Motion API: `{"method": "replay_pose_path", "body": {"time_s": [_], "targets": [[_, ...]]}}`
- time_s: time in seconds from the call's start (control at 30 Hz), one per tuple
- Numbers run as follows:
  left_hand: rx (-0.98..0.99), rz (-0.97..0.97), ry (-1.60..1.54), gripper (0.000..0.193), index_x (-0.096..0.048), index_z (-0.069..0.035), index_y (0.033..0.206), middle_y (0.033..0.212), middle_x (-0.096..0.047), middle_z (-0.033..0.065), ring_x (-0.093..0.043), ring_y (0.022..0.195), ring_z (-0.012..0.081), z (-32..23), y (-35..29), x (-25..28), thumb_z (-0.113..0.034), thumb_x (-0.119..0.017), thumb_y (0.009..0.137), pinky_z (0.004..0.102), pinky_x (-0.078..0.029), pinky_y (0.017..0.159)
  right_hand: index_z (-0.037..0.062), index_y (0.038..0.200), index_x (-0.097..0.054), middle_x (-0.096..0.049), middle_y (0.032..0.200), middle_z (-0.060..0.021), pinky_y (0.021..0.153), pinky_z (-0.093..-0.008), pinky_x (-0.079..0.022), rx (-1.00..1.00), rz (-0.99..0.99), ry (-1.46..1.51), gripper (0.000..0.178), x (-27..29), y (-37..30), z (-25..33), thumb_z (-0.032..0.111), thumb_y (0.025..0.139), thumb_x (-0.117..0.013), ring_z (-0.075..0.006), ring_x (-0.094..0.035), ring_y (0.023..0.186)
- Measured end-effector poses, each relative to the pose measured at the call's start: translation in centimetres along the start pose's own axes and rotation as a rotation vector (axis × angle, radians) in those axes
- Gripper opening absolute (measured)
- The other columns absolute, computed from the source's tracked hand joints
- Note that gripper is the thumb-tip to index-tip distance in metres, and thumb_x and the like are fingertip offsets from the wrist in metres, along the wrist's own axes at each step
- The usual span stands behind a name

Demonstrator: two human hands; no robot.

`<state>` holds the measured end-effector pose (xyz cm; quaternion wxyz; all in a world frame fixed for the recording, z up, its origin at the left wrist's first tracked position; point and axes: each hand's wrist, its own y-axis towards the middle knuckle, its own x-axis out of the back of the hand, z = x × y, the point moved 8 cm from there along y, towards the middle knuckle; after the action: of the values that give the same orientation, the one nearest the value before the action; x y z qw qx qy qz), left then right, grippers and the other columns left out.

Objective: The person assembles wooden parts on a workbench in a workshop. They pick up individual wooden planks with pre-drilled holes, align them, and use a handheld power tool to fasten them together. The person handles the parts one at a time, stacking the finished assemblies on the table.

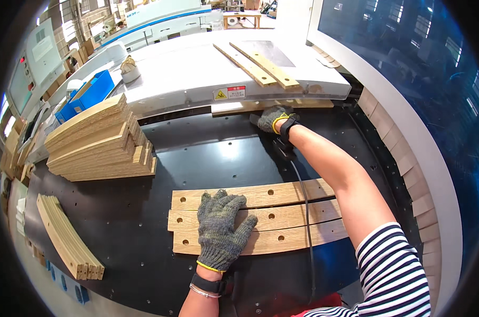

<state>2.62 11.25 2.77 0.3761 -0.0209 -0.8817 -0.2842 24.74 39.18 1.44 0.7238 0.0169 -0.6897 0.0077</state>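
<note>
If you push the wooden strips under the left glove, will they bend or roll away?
Probably neither. The three curved strips look like thick, flat wood, so they should stay stiff. They lie flat on the smooth black table, so they would likely slide, not roll. The left hand presses on them.

Gloved hands, striped sleeve

Both the left hand (221, 230) and right hand (274, 118) wear grey knitted gloves with yellow cuffs and black wristbands; the right sleeve (395, 274) is navy-and-white striped.

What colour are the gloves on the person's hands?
Grey knit with yellow cuffs, on both the left hand and the right hand; the head view shows them.
</note>
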Motion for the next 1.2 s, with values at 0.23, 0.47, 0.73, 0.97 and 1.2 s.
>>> {"method": "replay_pose_path", "body": {"time_s": [0.23,0.47,0.73,0.97,1.2], "targets": [[-0.026,0.037,-0.038,0.042,-0.075,-0.009,0.117,0.119,-0.074,0.0132,-0.062,0.129,0.0388,-0.6,0.5,-1.1,-0.025,-0.086,0.08,0.0576,-0.032,0.122,0.0209,0.151,-0.059,-0.057,0.156,-0.0125,0.123,-0.0547,-0.031,-0.124,-0.072,0.126,0.073,-5.3,4.2,-9.8,0.068,0.101,-0.035,-0.035,-0.05,0.146],[0.009,0.042,0.009,0.04,-0.075,-0.009,0.116,0.118,-0.075,0.0121,-0.062,0.128,0.0382,-0.2,0.1,-0.4,-0.024,-0.086,0.081,0.0561,-0.034,0.121,0.0191,0.152,-0.057,-0.057,0.155,-0.0118,0.12,-0.0499,-0.037,-0.13,-0.034,0.021,0.083,-2.3,1.7,-12.8,0.075,0.1,-0.026,-0.0354,-0.052,0.144],[-0.006,0.044,0.032,0.041,-0.075,-0.01,0.12,0.122,-0.074,0.0131,-0.062,0.13,0.0365,-0.1,-0.1,-0.6,-0.026,-0.085,0.083,0.0554,-0.033,0.123,0.0247,0.163,-0.042,-0.032,0.173,-0.0107,0.113,-0.0856,-0.01,-0.348,-0.011,0.079,0.084,-4.0,2.4,-15.4,0.075,0.096,-0.035,-0.0466,-0.023,0.159],[-0.005,0.05,0.024,0.041,-0.075,-0.011,0.12,0.123,-0.074,0.0121,-0.061,0.131,0.0363,-0.1,-0.2,-0.5,-0.028,-0.084,0.084,0.0555,-0.033,0.123,0.0152,0.158,-0.05,-0.049,0.161,-0.0155,0.123,-0.043,-0.035,-0.227,-0.056,-0.055,0.086,-2.7,1.5,-13.8,0.075,0.099,-0.03,-0.0346,-0.046,0.15],[-0.002,0.046,0.01,0.041,-0.075,-0.01,0.12,0.122,-0.074,0.0118,-0.062,0.129,0.0372,0.0,-0.2,-0.5,-0.028,-0.084,0.084,0.0561,-0.032,0.122,0.0156,0.153,-0.056,-0.054,0.158,-0.0121,0.12,-0.0434,-0.039,-0.207,-0.049,-0.126,0.083,-1.5,0.5,-12.9,0.073,0.102,-0.025,-0.0327,-0.051,0.145]]}}
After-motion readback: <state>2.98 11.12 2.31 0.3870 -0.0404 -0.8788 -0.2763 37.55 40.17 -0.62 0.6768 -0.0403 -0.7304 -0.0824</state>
